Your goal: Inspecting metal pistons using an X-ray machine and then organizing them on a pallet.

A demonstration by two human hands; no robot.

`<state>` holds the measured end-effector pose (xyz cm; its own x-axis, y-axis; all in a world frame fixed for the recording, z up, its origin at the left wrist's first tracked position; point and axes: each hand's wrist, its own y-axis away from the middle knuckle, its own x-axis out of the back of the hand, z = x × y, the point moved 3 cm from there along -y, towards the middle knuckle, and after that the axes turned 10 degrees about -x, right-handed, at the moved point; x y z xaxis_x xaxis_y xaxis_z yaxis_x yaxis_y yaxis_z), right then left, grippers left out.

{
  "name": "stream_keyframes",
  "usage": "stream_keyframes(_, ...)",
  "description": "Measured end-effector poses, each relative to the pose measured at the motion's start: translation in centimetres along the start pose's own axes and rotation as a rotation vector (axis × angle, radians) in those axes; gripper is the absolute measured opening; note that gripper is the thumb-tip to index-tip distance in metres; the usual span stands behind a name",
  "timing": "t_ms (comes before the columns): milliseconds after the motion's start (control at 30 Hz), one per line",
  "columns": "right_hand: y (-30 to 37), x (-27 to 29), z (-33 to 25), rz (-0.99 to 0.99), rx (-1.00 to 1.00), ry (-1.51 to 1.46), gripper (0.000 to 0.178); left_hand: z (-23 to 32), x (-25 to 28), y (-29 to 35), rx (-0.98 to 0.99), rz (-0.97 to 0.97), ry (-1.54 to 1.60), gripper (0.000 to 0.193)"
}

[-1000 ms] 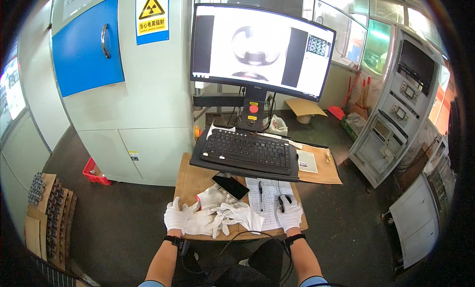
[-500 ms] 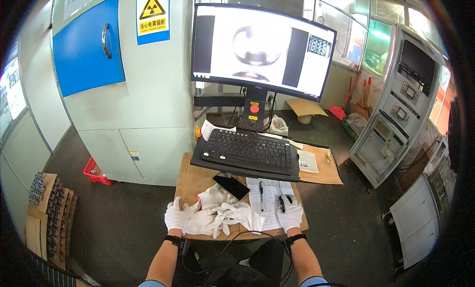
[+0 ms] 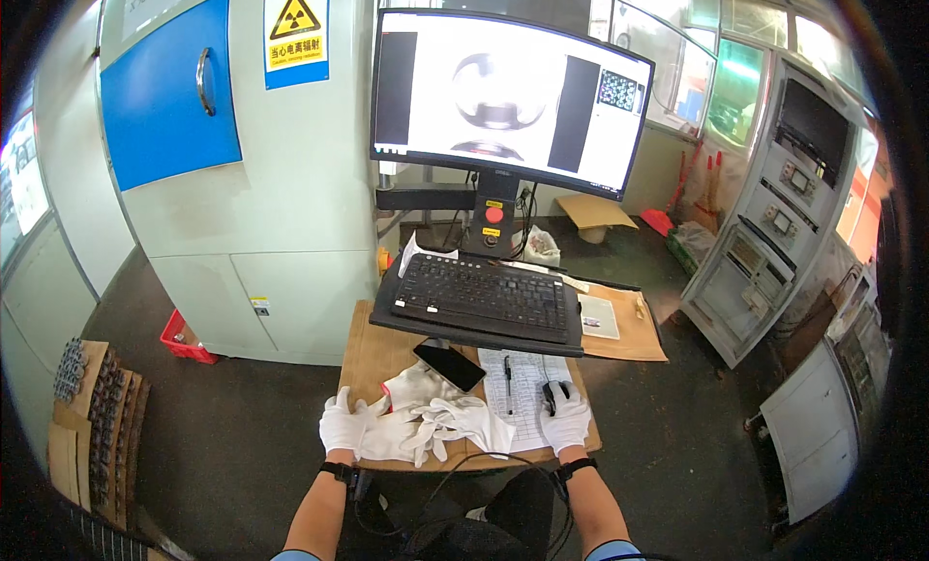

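My right hand point(image 3: 566, 424), in a white glove, is closed round a black computer mouse point(image 3: 555, 395) at the right of a cardboard-topped table point(image 3: 364, 340). Under and beside the mouse lies a written sheet of paper point(image 3: 527, 426) with a black pen point(image 3: 508, 372) on it. My left hand point(image 3: 343, 426), also gloved in white, rests open on the table's left edge, beside a heap of loose white gloves point(image 3: 455, 421). A black phone point(image 3: 449, 364) lies just behind that heap.
A black keyboard point(image 3: 484, 295) sits on a raised tray above the table, below a lit monitor point(image 3: 513, 97) showing a grey round image. At left stand a large cabinet point(image 3: 300, 203) with a blue door, a red crate point(image 3: 184, 343) and stacked metal parts point(image 3: 102, 416). A grey equipment rack point(image 3: 764, 213) is at right.
The whole view has shifted very slightly. Both hands keep their places, the right one still on the mouse.
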<state>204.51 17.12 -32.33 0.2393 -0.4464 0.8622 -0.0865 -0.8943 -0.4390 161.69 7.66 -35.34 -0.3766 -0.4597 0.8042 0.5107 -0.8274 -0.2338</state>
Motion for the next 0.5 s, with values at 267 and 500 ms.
stream_keyframes(267, 0.00, -0.27, 0.24, 0.006, 0.018, -0.037, 0.049, -0.41, -0.37, -0.10, 0.010, 0.015, -0.025, 0.050)
stream_keyframes(500, -0.07, -0.17, 0.10, -0.016, 0.017, -0.039, 0.050, -0.56, -0.47, -0.16, 0.015, 0.017, -0.024, 0.050)
